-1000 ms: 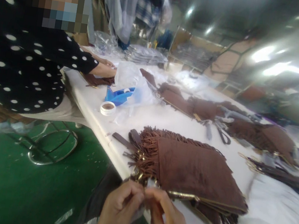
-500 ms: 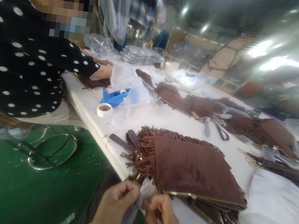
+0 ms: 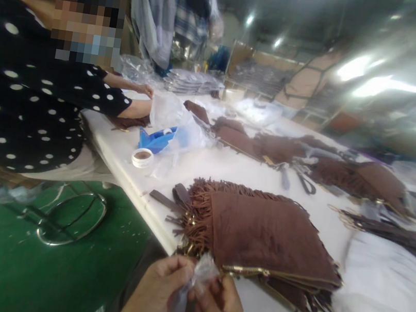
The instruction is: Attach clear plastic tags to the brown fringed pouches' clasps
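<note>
A stack of brown suede fringed bags (image 3: 266, 237) with gold zippers lies on the white table (image 3: 229, 169) in front of me. At the table's near edge my left hand (image 3: 156, 294) and my right hand (image 3: 222, 309) are both closed, pinching a small piece of clear plastic wrap (image 3: 203, 271) between them. The plastic sits at the bags' near corner, by the zipper end and gold hardware. Dark brown straps (image 3: 168, 199) stick out from the stack's left side.
A person in a black dotted top (image 3: 25, 97) leans over the table's far left, hands on a clear bag (image 3: 168, 108). A roll of tape (image 3: 142, 157), blue plastic (image 3: 157, 140), more brown bags (image 3: 346, 171), white cloth (image 3: 386, 297) and a metal stool ring (image 3: 69, 216) on the green floor surround me.
The clear plastic has come up between my fingers at the bag's corner. My hands have dropped slightly lower in view. The other person's arms have shifted a little.
</note>
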Action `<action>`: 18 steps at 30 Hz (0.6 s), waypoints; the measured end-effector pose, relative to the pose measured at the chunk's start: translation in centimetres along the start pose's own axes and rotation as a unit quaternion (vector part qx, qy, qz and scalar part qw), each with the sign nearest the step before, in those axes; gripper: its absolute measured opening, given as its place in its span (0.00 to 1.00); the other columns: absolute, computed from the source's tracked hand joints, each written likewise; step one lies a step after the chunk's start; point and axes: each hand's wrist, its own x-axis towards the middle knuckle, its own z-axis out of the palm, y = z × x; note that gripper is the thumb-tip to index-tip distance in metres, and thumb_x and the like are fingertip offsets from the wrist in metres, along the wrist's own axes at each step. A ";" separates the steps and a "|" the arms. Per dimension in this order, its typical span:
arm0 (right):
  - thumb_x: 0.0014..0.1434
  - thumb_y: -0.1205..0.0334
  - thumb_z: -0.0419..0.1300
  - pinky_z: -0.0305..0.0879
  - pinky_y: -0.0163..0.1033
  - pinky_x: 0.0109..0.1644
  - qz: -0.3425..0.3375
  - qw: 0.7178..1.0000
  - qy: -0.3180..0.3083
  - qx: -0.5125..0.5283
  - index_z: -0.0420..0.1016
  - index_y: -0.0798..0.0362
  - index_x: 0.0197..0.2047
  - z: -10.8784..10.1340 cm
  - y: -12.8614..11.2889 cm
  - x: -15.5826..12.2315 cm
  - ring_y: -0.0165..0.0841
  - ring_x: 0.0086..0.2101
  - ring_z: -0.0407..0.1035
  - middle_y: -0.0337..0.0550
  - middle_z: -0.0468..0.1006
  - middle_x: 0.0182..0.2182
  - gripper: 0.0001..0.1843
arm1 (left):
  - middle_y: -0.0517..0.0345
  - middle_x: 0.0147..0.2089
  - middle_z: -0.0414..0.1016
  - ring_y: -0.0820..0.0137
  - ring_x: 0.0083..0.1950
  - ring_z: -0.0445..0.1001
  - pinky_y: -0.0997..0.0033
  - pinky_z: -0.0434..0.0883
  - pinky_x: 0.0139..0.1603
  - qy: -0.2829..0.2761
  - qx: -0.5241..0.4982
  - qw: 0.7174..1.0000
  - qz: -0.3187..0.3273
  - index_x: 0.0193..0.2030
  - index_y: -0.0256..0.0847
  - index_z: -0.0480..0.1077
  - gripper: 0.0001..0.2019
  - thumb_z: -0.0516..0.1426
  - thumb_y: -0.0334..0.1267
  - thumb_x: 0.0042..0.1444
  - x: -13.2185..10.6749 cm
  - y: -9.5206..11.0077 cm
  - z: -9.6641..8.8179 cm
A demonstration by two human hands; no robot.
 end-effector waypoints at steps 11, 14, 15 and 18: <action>0.63 0.42 0.55 0.63 0.33 0.25 -0.207 0.934 0.046 -0.287 0.71 0.51 0.41 -1.8 1.8 0.8 0.34 0.21 0.72 0.37 0.76 0.20 0.20 | 0.54 0.27 0.71 0.73 0.27 0.68 0.75 0.64 0.31 -0.012 -0.021 0.997 -0.078 0.29 0.32 0.75 0.10 0.69 0.35 0.47 0.0 0.7 -1.2; 0.68 0.49 0.51 0.60 0.32 0.24 -0.315 0.872 0.051 -0.372 0.70 0.50 0.37 -2.3 2.7 1.6 0.32 0.19 0.70 0.37 0.75 0.19 0.16 | 0.56 0.27 0.71 0.73 0.26 0.67 0.75 0.62 0.30 0.004 -0.015 0.997 -0.074 0.29 0.33 0.75 0.09 0.69 0.35 0.46 -0.2 0.9 -1.1; 0.68 0.51 0.51 0.59 0.32 0.24 -0.350 0.848 0.057 -0.393 0.70 0.50 0.34 -2.5 2.9 1.9 0.31 0.19 0.69 0.37 0.74 0.19 0.16 | 0.56 0.26 0.70 0.73 0.26 0.67 0.76 0.62 0.29 0.018 -0.006 0.998 -0.067 0.29 0.33 0.75 0.10 0.69 0.36 0.46 -0.3 1.0 -1.0; 0.67 0.55 0.53 0.57 0.33 0.26 -0.402 0.814 0.071 -0.413 0.70 0.50 0.26 -2.8 3.4 2.6 0.31 0.19 0.67 0.40 0.73 0.18 0.18 | 0.58 0.25 0.69 0.75 0.25 0.64 0.77 0.60 0.28 0.070 0.048 0.995 -0.043 0.30 0.33 0.74 0.11 0.69 0.38 0.46 -0.6 0.8 -0.9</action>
